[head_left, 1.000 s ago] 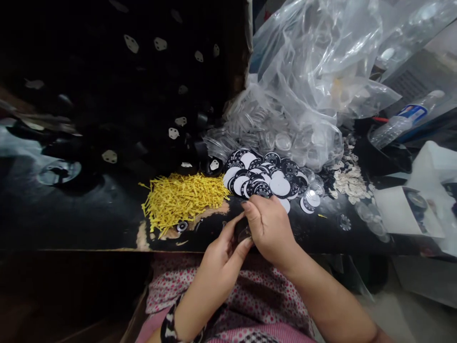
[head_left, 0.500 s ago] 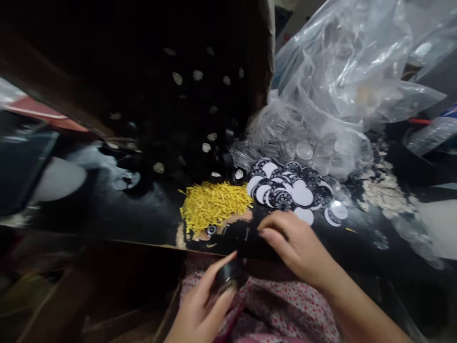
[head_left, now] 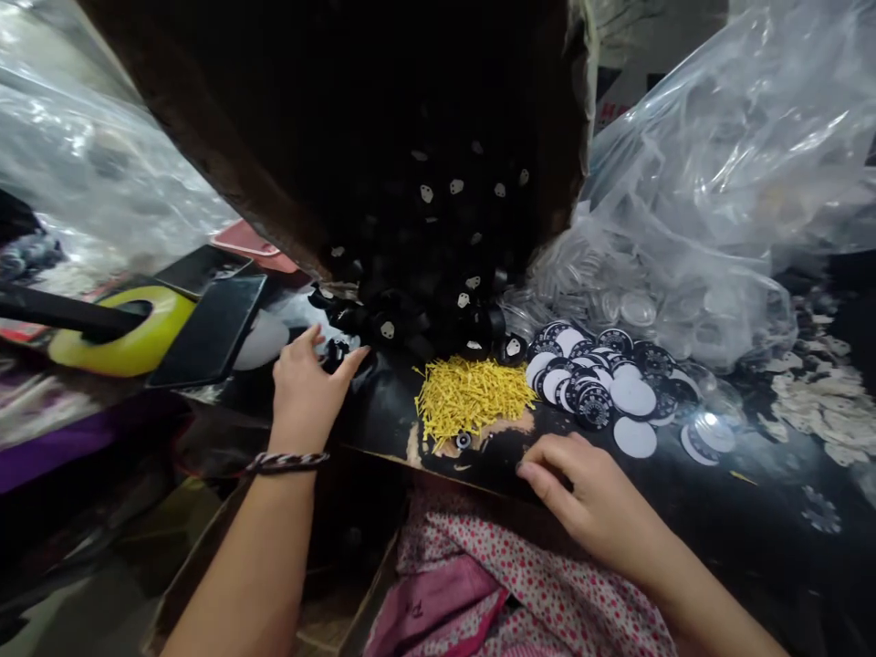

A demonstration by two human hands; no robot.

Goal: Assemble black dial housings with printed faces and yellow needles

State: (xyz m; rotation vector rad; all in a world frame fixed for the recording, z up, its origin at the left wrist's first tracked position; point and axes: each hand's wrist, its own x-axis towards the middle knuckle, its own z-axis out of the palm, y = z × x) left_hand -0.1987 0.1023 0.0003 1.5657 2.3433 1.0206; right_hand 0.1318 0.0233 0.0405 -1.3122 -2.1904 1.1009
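Observation:
My left hand (head_left: pixel 311 388), a braided band on its wrist, reaches to the left of the table, thumb and fingers spread apart. Just beyond its fingertips lie black plastic parts (head_left: pixel 340 348), partly hidden by the hand. My right hand (head_left: pixel 585 488) rests low at the table's front edge with fingers curled and thumb against the forefinger; whatever they hold, if anything, is hidden. Between the hands is a heap of small yellow pointers (head_left: pixel 472 397), a small dark ring (head_left: pixel 464 441) at its front edge. Printed black-and-white dial discs (head_left: pixel 595 404) lie piled beyond my right hand.
A large tipped box (head_left: pixel 581 109) opens toward me with black parts inside. Clear plastic discs (head_left: pixel 636 308) spill from a transparent bag (head_left: pixel 739 182). Pale flat pieces (head_left: pixel 814 392) lie far right. At left are a phone (head_left: pixel 212 328) and a yellow tape roll (head_left: pixel 164 333).
My left hand has moved from my lap up and left to the black parts; the round black case it held no longer shows in it. My right hand stays curled. The view has swung left.

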